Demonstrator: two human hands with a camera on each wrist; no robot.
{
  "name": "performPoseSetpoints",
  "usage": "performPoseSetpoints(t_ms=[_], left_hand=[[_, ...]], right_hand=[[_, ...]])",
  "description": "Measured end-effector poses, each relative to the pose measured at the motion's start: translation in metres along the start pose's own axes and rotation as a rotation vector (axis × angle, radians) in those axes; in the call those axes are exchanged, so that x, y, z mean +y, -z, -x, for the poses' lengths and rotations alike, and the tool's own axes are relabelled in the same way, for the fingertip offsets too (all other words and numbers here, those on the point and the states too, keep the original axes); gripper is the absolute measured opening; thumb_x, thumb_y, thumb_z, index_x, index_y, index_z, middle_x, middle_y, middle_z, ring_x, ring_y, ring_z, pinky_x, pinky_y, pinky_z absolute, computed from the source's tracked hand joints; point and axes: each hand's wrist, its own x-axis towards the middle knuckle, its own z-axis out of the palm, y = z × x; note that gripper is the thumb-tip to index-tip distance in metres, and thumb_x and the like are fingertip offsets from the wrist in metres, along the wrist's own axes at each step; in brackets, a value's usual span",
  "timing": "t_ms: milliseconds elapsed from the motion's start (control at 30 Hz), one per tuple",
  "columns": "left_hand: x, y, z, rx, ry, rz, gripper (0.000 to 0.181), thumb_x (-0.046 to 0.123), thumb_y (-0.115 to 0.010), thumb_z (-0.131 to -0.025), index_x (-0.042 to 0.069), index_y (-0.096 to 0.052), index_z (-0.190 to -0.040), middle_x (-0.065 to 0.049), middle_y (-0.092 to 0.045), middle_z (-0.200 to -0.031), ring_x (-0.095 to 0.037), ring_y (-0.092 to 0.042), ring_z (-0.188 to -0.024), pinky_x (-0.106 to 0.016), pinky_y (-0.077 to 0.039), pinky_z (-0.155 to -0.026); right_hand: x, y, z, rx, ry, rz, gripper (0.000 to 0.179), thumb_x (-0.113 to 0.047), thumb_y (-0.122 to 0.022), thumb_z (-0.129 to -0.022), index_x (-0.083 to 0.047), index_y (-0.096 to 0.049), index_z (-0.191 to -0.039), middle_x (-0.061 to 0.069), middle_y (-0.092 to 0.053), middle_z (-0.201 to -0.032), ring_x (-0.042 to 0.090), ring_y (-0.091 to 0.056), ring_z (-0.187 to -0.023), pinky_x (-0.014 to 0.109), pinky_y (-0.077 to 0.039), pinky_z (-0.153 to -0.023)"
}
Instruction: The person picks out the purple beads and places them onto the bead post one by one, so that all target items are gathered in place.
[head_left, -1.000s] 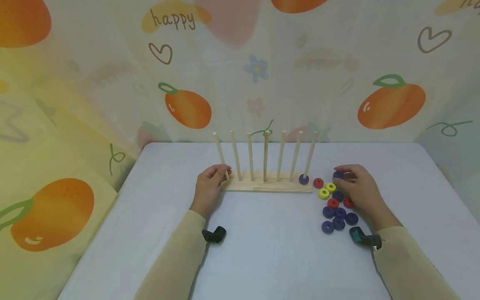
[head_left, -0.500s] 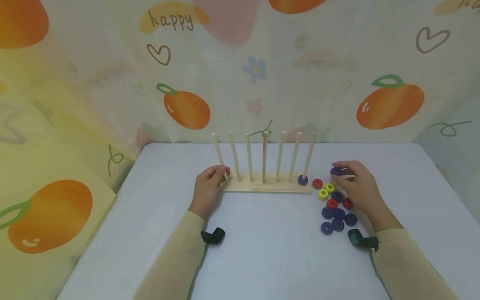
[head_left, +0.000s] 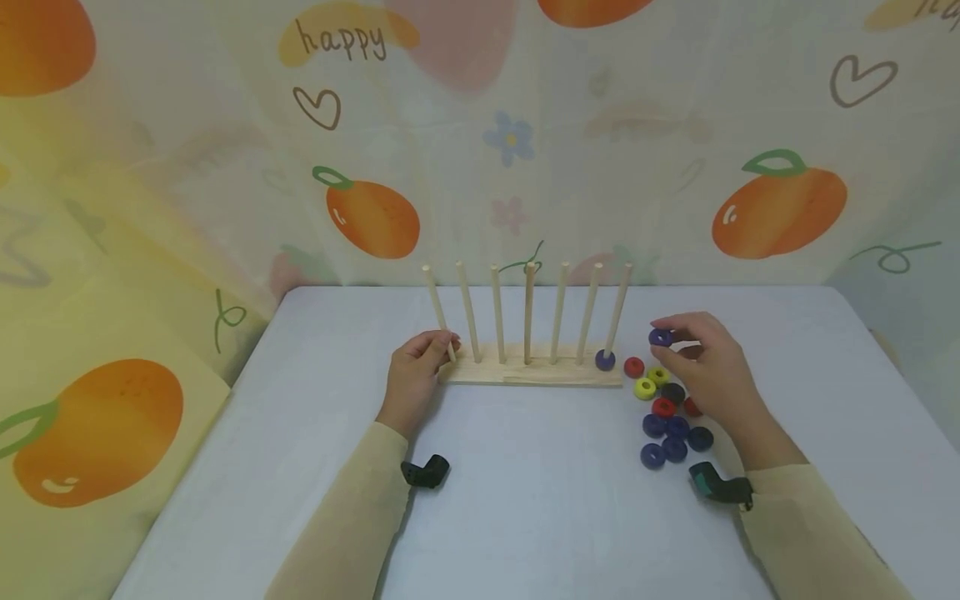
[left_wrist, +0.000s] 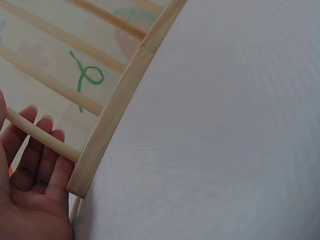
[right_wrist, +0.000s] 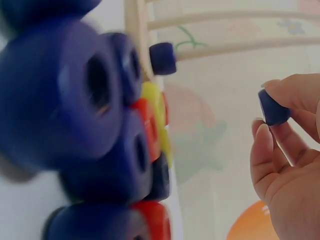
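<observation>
A wooden peg rack [head_left: 540, 377] with several upright pegs stands on the white table. My left hand [head_left: 412, 379] is at its left end, thumb and fingers holding the leftmost peg [head_left: 436, 302] low down. In the left wrist view, fingers [left_wrist: 47, 160] curl behind that peg. My right hand [head_left: 716, 362] pinches a blue bead [head_left: 660, 337] between thumb and fingertips, raised to the right of the rack; the right wrist view shows this held bead [right_wrist: 274, 108] side-on. Another blue bead [head_left: 604, 361] sits at the foot of the rightmost peg.
Loose beads lie right of the rack, below my right hand: a red bead [head_left: 633, 367], a yellow bead [head_left: 644, 388] and several blue ones such as this blue bead [head_left: 652, 456]. A printed cloth [head_left: 600, 192] hangs behind the table [head_left: 525, 500].
My right hand has lifted the blue bead up from beside the loose beads and shifted left toward the rack. My left hand stays on the leftmost peg.
</observation>
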Motion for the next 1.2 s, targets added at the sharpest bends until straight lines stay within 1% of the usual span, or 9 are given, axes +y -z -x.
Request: performPoseSetpoints(t_ms=[133, 300, 400, 533, 633, 767, 1067, 1200], left_hand=[[-0.001, 0.000, 0.000, -0.001, -0.003, 0.001, 0.037, 0.036, -0.067, -0.111, 0.001, -0.077, -0.119, -0.009, -0.076, -0.118, -0.024, -0.070, -0.115, -0.042, -0.056, -0.105], [-0.001, 0.000, 0.000, -0.001, 0.002, 0.002, 0.038, 0.037, -0.067, -0.111, 0.002, -0.078, -0.119, -0.009, -0.076, -0.118, -0.024, -0.070, -0.115, -0.041, -0.056, -0.105], [-0.001, 0.000, 0.000, 0.001, 0.003, 0.004, 0.035, 0.036, -0.067, -0.111, 0.004, -0.078, -0.118, -0.009, -0.076, -0.118, -0.024, -0.071, -0.114, -0.040, -0.056, -0.104], [-0.001, 0.000, 0.000, 0.003, 0.004, 0.000, 0.036, 0.038, -0.068, -0.111, 0.004, -0.079, -0.118, -0.008, -0.076, -0.117, -0.023, -0.071, -0.113, -0.040, -0.057, -0.103], [-0.002, 0.000, 0.000, 0.004, 0.005, 0.000, 0.036, 0.038, -0.068, -0.111, 0.005, -0.079, -0.118, -0.008, -0.076, -0.117, -0.023, -0.070, -0.114, -0.041, -0.056, -0.103], [-0.003, 0.000, -0.001, 0.001, 0.004, 0.009, 0.036, 0.039, -0.069, -0.110, 0.006, -0.079, -0.117, -0.009, -0.076, -0.117, -0.023, -0.070, -0.115, -0.042, -0.056, -0.104], [-0.004, 0.000, -0.003, -0.008, -0.003, 0.030, 0.036, 0.039, -0.070, -0.109, 0.005, -0.079, -0.118, -0.010, -0.076, -0.116, -0.025, -0.071, -0.114, -0.041, -0.056, -0.105], [-0.003, 0.000, -0.002, -0.003, 0.001, 0.021, 0.036, 0.039, -0.069, -0.110, 0.005, -0.079, -0.118, -0.009, -0.076, -0.116, -0.024, -0.071, -0.114, -0.042, -0.055, -0.105]], right_hand=[[-0.008, 0.001, 0.001, 0.030, 0.061, -0.005, 0.034, -0.002, -0.076, -0.102, -0.004, -0.069, -0.136, 0.013, -0.062, -0.128, 0.032, -0.063, -0.117, 0.006, -0.044, -0.088], [-0.020, 0.003, 0.005, 0.058, 0.104, -0.019, 0.037, -0.002, -0.079, -0.101, -0.003, -0.069, -0.136, 0.014, -0.064, -0.128, 0.030, -0.064, -0.115, 0.006, -0.045, -0.089], [-0.026, 0.003, 0.007, 0.082, 0.136, -0.032, 0.036, 0.000, -0.079, -0.100, -0.003, -0.070, -0.135, 0.013, -0.065, -0.127, 0.024, -0.063, -0.113, 0.006, -0.046, -0.089], [-0.035, 0.005, 0.008, 0.112, 0.196, -0.057, 0.036, 0.004, -0.081, -0.097, -0.002, -0.072, -0.132, 0.011, -0.066, -0.123, 0.011, -0.060, -0.110, 0.006, -0.047, -0.088], [-0.040, 0.006, 0.009, 0.131, 0.241, -0.078, 0.037, 0.008, -0.081, -0.095, -0.001, -0.073, -0.130, 0.011, -0.066, -0.121, 0.006, -0.059, -0.109, 0.007, -0.049, -0.088], [-0.047, 0.007, 0.011, 0.149, 0.289, -0.097, 0.038, 0.012, -0.082, -0.092, 0.001, -0.073, -0.128, 0.011, -0.066, -0.120, 0.005, -0.059, -0.106, 0.007, -0.050, -0.087], [-0.061, 0.004, 0.008, 0.151, 0.377, -0.107, 0.041, 0.018, -0.083, -0.088, 0.004, -0.073, -0.125, 0.013, -0.068, -0.118, 0.005, -0.062, -0.105, 0.010, -0.052, -0.088], [-0.068, 0.005, 0.002, 0.154, 0.402, -0.106, 0.043, 0.018, -0.083, -0.087, 0.004, -0.072, -0.126, 0.012, -0.068, -0.119, 0.013, -0.064, -0.108, 0.011, -0.052, -0.089]])
